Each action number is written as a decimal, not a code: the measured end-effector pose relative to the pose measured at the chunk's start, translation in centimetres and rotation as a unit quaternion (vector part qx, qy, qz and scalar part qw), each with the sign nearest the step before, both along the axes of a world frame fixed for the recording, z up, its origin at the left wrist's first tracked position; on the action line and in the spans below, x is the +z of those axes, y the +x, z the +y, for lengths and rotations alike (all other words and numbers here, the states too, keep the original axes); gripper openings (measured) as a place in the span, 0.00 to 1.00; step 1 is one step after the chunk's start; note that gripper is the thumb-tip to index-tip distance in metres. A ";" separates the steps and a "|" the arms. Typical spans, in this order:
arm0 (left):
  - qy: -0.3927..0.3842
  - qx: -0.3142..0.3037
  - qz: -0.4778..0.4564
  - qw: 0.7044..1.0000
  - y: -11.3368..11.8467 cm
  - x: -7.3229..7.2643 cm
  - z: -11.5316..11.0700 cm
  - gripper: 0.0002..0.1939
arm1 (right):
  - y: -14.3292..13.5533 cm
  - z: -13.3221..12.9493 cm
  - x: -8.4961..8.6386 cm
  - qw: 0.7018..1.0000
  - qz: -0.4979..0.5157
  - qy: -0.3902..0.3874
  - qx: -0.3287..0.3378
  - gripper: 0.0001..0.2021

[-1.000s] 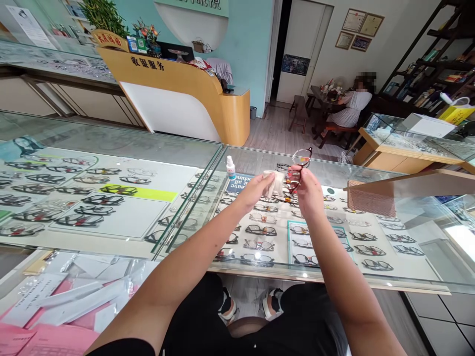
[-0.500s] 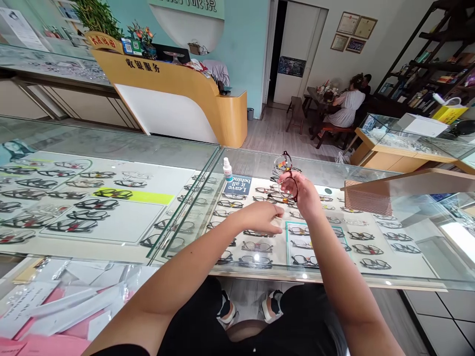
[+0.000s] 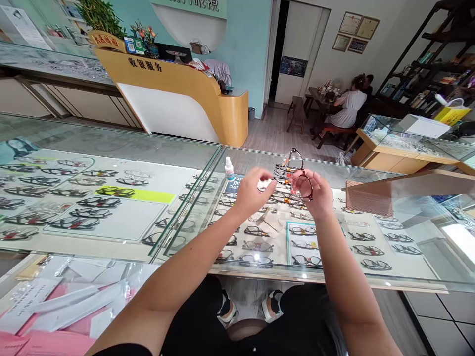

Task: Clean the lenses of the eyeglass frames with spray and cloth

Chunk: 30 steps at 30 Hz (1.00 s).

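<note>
Dark-rimmed glasses [image 3: 301, 186] were held in the air above the glass-topped desk [image 3: 401, 269], tilted, with one lens higher than the other. The right hand [image 3: 320, 199] had its fingers closed at the side of the lower lens, as it also had hold of them one second earlier; which part exactly the fingertips pressed, I could not tell. The left hand [image 3: 252, 191] was what had changed. Earlier it pinched a pale cloth [image 3: 270, 222] beside the glasses; now it was raised near them, half curled, with a gap between thumb and fingers, and nothing was visible in it. The cloth lay loosely crumpled on the desk, nearer to the wearer than both hands. In my judgement, this meant that the handling with the cloth was paused and the left hand was free for the glasses. Beyond the left hand, a small white bottle [image 3: 229, 169] stood upright. Farther away were a wooden cashier stand [image 3: 208, 86] and a seated person [image 3: 351, 106].
</note>
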State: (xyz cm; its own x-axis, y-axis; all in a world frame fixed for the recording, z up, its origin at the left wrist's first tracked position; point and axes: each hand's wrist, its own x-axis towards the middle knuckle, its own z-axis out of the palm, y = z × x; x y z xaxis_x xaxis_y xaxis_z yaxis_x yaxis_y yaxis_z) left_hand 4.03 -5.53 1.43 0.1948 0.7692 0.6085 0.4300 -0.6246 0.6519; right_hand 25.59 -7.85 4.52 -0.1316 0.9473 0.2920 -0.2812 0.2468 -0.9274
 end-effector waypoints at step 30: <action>-0.063 -0.190 -0.095 0.975 -1.2 0.6 1.0 0.40 | 1.6 -0.3 -0.5 0.977 -0.059 -0.050 0.200 0.34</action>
